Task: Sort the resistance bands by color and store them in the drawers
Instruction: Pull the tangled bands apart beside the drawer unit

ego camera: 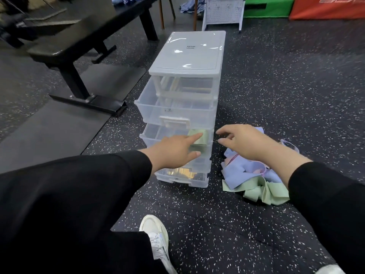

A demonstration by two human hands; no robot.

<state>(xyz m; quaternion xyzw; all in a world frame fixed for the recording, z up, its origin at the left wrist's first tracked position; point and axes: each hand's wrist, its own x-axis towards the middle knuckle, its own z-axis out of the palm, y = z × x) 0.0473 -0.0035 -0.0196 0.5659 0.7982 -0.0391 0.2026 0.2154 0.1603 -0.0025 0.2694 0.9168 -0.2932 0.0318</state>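
Head view — both hands loose, holding nothing — black bench beside drawer unit.

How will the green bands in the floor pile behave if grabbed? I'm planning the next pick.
The green bands lie creased and folded over themselves, so they are probably floppy and will drape. They look thin, so likely light. They overlap the blue bands, so one may drag others along.

Green band in open drawer
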